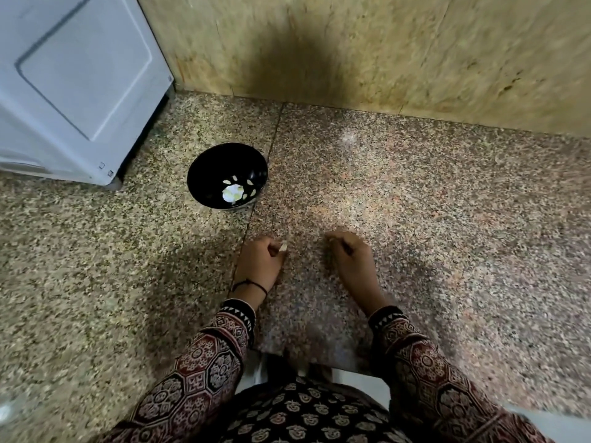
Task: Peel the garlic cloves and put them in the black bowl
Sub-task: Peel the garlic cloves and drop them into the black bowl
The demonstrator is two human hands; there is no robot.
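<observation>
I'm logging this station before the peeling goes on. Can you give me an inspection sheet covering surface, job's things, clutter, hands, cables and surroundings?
Surface: speckled stone counter, with a seam running down it beside the bowl.
Job's things: black bowl holds pale cloves and a white scrap; one clove is at the left fingertips.
Clutter: nothing seen.
Hands: left hand pinches the clove; right hand is curled, and I cannot tell whether it holds anything.
Cables: nothing seen.
Surroundings: white appliance to the left of the bowl; beige stone wall behind the counter.
</observation>
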